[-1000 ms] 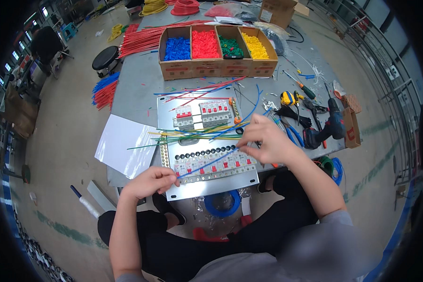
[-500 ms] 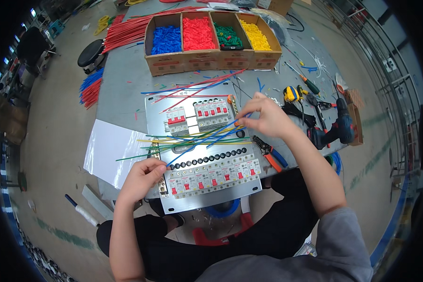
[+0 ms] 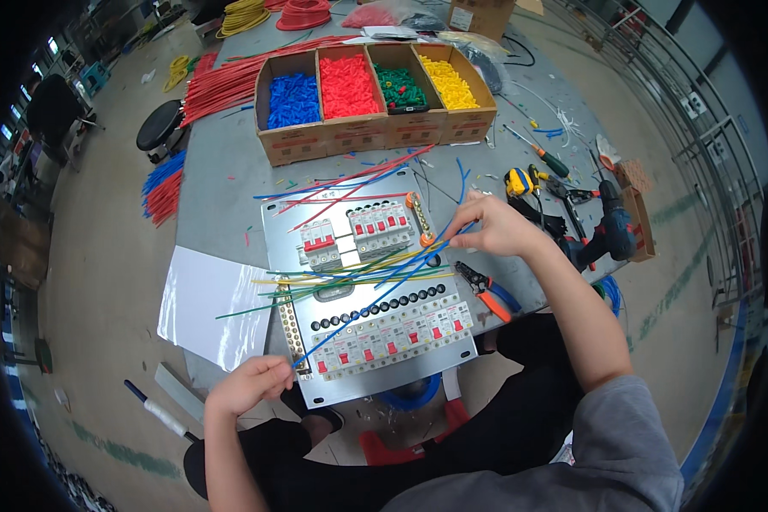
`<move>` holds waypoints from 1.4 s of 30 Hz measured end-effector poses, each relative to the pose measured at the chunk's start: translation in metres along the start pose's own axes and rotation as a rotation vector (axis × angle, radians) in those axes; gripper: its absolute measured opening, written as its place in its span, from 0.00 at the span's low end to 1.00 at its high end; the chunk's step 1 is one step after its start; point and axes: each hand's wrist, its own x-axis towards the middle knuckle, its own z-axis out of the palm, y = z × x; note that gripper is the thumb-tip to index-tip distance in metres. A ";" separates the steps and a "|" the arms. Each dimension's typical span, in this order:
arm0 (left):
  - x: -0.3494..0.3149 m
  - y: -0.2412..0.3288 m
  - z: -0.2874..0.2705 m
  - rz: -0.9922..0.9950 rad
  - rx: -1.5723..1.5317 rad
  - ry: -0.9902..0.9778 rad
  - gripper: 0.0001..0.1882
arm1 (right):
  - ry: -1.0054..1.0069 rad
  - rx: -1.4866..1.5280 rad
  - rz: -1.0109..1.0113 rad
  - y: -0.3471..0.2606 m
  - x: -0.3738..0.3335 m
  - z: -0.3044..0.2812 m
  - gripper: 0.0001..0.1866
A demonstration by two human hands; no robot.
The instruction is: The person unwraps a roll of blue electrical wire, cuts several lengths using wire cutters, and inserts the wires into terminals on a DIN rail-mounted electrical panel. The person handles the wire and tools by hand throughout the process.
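A long blue wire (image 3: 343, 327) runs slantwise over a metal mounting plate (image 3: 280, 226). My left hand (image 3: 252, 386) pinches its lower end beside the plate's near left corner. At the other end, the fingers of my right hand (image 3: 492, 227) are closed on the same wire, above the plate's right edge. Under it, loose green and yellow wires (image 3: 316, 282) lie across the plate with other blue ones. Circuit breakers (image 3: 392, 343) line the near side, and two more breaker groups (image 3: 381, 220) sit farther back. A brass terminal bar (image 3: 289, 324) stands at the left edge.
Behind the plate, a divided cardboard box (image 3: 375, 132) holds blue, red, green and yellow sleeves. Wire strippers (image 3: 489, 294), a tape measure (image 3: 519, 182), a screwdriver (image 3: 550, 160) and a power drill (image 3: 610, 226) lie right. A white sheet (image 3: 209, 299) lies left.
My left hand has moved down and nearer, drawing the blue wire's end towards the plate's near left corner. My right hand has shifted slightly right and nearer. The whole view has also shifted slightly.
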 end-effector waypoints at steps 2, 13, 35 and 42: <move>-0.014 -0.013 -0.007 -0.042 -0.097 -0.063 0.23 | -0.013 0.022 -0.013 0.006 -0.003 0.000 0.10; -0.018 -0.026 -0.019 0.018 0.108 0.071 0.24 | -0.153 0.111 0.002 0.004 -0.027 0.019 0.09; 0.079 0.052 0.063 0.185 0.363 0.485 0.13 | -0.025 -0.048 0.109 0.012 0.002 0.030 0.12; 0.031 0.091 0.065 0.047 0.309 0.277 0.10 | -0.018 0.052 -0.034 0.003 -0.001 0.019 0.10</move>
